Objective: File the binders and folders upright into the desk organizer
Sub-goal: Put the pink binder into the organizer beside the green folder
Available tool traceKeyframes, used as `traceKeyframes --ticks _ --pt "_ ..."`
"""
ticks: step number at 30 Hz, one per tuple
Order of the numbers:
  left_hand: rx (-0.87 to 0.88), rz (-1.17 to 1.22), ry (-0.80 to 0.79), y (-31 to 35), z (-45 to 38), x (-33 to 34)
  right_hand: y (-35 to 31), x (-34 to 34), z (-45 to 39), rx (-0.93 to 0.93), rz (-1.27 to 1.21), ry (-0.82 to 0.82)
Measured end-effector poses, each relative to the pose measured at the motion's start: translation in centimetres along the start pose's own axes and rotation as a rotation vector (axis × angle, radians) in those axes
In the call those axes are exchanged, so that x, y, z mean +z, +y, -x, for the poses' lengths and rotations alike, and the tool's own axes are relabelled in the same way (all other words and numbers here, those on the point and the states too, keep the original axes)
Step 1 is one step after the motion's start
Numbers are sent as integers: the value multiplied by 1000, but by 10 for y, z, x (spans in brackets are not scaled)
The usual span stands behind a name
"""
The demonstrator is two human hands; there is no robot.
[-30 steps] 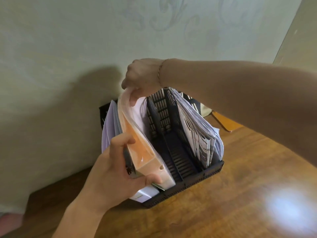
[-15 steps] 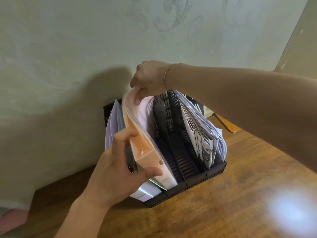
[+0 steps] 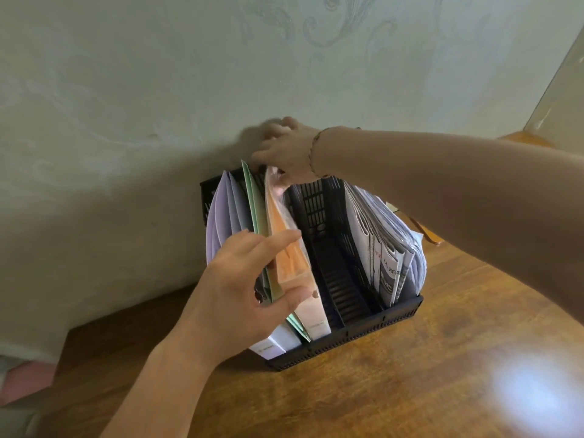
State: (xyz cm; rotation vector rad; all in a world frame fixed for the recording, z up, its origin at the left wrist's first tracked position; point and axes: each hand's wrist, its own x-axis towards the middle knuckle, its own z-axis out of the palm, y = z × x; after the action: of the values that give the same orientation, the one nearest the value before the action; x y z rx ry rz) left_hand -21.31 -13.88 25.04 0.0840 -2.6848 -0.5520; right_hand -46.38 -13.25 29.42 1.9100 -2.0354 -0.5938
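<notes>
A black desk organizer (image 3: 363, 327) stands on the wooden table against the wall. Its left compartment holds a lilac binder (image 3: 218, 222), a green folder (image 3: 252, 200) and an orange binder (image 3: 284, 241), all upright. My left hand (image 3: 243, 292) is at their front edges, with the thumb on the orange binder's spine and the index finger across its cover. My right hand (image 3: 287, 150) pinches the orange binder's top back corner near the wall. The middle compartment (image 3: 338, 273) is empty. A stack of papers and magazines (image 3: 385, 245) fills the right compartment.
The wall rises directly behind the organizer. An orange object (image 3: 426, 235) lies on the table behind the organizer's right side. Bare wooden tabletop (image 3: 410, 390) spreads in front, with a bright glare spot at the lower right.
The orange binder has sunk lower into the left compartment and now stands straighter. My right hand has shifted back toward the wall, and my left hand's fingers have loosened.
</notes>
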Motion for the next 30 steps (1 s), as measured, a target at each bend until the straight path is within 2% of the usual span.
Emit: traceKeyframes --ticks 2,4,6,8,9,10,11,13,14,15,20,25,30 --pt "20 -74 26 1 -2 0 -2 -9 4 27 43 37" --pt "13 -153 10 1 -5 1 -7 -21 18 89 -1 205" --pt "19 -193 -85 1 -8 2 -16 -29 48 213 -333 567" --pt "55 -214 -164 0 -9 2 -48 -21 98 318 -796 1060" --pt "61 -204 -195 0 -9 2 -78 -9 127 355 -958 1222" --pt "58 -189 -221 0 -9 2 -116 8 154 408 -1072 1278" --pt "51 -180 -231 1 -9 1 -154 33 174 455 -1151 1208" --pt "35 -185 -219 2 -11 0 -212 83 190 566 -1230 834" --pt "32 -184 -212 3 -11 0 -231 104 189 608 -1196 627" --pt "29 -177 -209 4 -12 0 -242 124 183 621 -1135 497" --pt "11 -169 -178 7 -13 1 -247 153 154 664 -902 498" --pt "73 -414 -291 1 -14 3 -242 154 142 668 -834 252" --pt "-17 -377 -359 4 -13 -2 -229 153 146 480 -849 175"
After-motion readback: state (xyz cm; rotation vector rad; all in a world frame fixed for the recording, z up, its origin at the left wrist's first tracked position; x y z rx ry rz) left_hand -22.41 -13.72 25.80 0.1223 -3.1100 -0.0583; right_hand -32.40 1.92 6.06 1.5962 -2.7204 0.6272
